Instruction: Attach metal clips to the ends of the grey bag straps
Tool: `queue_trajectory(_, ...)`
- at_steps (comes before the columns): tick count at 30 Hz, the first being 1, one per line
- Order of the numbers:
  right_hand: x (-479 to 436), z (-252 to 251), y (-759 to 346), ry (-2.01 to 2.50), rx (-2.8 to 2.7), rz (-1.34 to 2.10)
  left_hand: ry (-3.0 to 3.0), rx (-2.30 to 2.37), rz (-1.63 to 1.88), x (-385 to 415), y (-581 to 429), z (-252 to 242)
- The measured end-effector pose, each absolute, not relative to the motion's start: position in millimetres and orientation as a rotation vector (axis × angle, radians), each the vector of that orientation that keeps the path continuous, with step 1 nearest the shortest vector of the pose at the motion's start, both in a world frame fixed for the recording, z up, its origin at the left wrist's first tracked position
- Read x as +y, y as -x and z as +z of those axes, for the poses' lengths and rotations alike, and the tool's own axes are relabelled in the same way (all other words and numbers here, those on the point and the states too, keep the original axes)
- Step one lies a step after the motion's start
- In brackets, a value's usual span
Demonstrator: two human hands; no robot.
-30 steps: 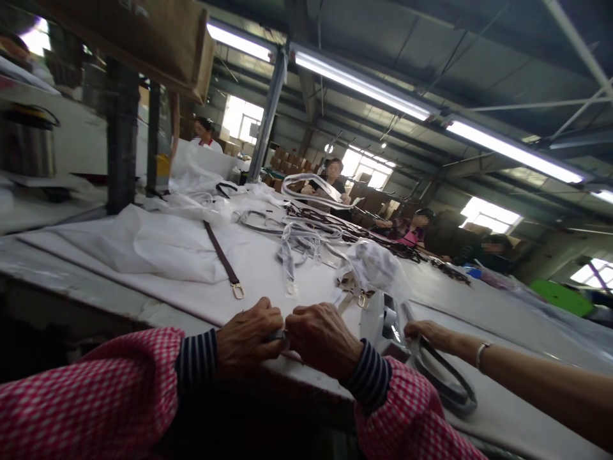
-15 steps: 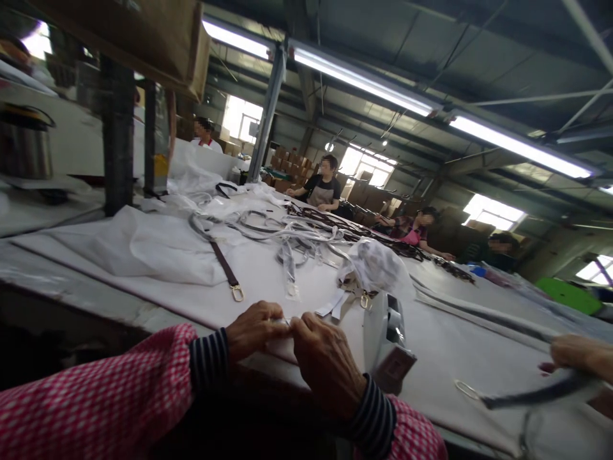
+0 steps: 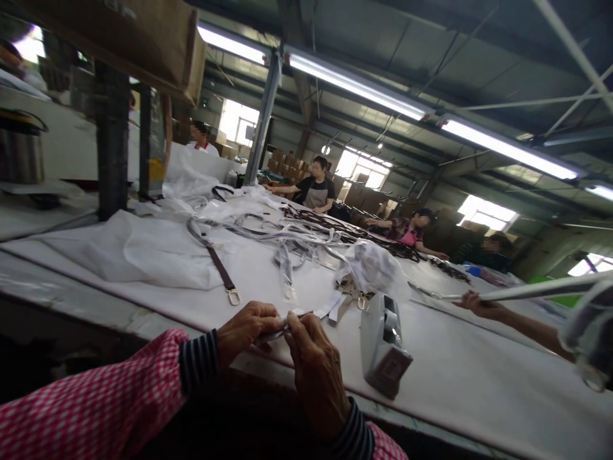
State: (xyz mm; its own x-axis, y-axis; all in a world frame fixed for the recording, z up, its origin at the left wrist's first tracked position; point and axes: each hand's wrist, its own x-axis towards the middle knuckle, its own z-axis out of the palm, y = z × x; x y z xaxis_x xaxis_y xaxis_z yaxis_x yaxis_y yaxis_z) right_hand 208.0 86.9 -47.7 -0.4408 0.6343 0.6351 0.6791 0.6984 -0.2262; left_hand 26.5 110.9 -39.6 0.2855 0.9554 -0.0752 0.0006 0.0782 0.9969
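Observation:
My left hand point(image 3: 249, 327) and my right hand point(image 3: 316, 367) meet at the table's front edge, fingertips pinched together. Between them is a small pale grey strip point(image 3: 274, 335), mostly hidden by the fingers; its exact kind is unclear. Just right of my right hand stands a grey tape dispenser point(image 3: 385, 348). Beyond my hands lies a dark brown strap point(image 3: 220, 268) with a gold buckle point(image 3: 234, 297) at its end. Several grey straps in clear plastic point(image 3: 287, 271) are spread behind it.
A clear plastic bundle point(image 3: 371, 265) sits behind the dispenser. At the right, a co-worker's hand point(image 3: 481, 305) holds a long wrapped strap point(image 3: 536, 291) over the table. White sheeting point(image 3: 129, 249) covers the left side, near a dark post point(image 3: 112, 140). Other people sit along the far side.
My hands have shifted slightly, and more of the pale strip shows between them. At the right, the co-worker's hand has moved farther across the table, with a pale wrapped strap now stretched out.

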Motion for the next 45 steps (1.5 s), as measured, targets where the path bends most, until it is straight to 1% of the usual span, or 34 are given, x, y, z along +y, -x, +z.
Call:
queue_trajectory(3, 87.8, -54.5, -206.0, 0.929, -2.071, -0.071, -1.274, 1.037, 0.996, 109.8, -29.4, -39.3)
queue_trajectory(6, 89.0, -58.6, -204.1, 0.854, -1.917, 0.058, -1.297, 1.040, 1.056, 105.2, -33.3, -36.6)
queue_trajectory(14, 84.1, -62.9, -193.7, 0.843, -1.191, 0.878, -1.316, 0.984, 1.217, 90.8, -51.5, -32.9)
queue_trajectory(18, 79.5, -62.5, -196.8, 0.776, -0.950, 1.165, -1.332, 0.950, 1.194, 89.0, -60.2, -41.1)
queue_trajectory(21, 69.9, -63.1, -213.9, 0.704, -0.763, 1.291, -1.255, 0.924, 1.164, 85.0, -61.5, -44.5)
queue_trajectory(23, 55.9, -70.4, -237.7, 0.718, -0.771, 1.291, -1.246, 0.944, 1.149, 81.0, -58.1, -43.8)
queue_trajectory(26, 24.6, -97.0, -289.0, 0.945, -1.144, 1.204, -1.348, 1.002, 1.110, 75.7, -48.3, -41.0)
queue_trajectory(27, 13.4, -108.1, -307.4, 1.066, -1.293, 1.141, -1.397, 1.036, 1.100, 74.3, -45.0, -40.6)
queue_trajectory(29, -6.5, -126.0, -340.1, 1.304, -1.590, 0.870, -1.503, 1.102, 1.107, 72.3, -40.3, -41.4)
queue_trajectory(32, -21.6, -126.5, -367.3, 1.477, -1.811, 0.600, -1.679, 1.115, 1.170, 70.3, -39.9, -47.1)
queue_trajectory(35, -13.3, -96.7, -368.4, 1.495, -1.566, 0.402, -1.853, 1.060, 1.194, 68.5, -44.6, -54.0)
queue_trajectory(37, 4.0, -74.8, -364.4, 1.501, -1.321, 0.222, -1.933, 1.055, 1.183, 66.8, -47.0, -56.7)
queue_trajectory(39, 26.8, -60.7, -363.6, 1.484, -1.176, 0.121, -2.007, 1.067, 1.176, 65.1, -46.9, -57.8)
queue_trajectory(41, 50.5, -55.5, -367.6, 1.448, -1.111, 0.184, -2.082, 1.069, 1.190, 63.8, -44.0, -58.8)
queue_trajectory(45, 82.9, -56.1, -379.9, 1.388, -1.032, 0.469, -2.134, 1.100, 1.218, 65.3, -32.9, -67.0)
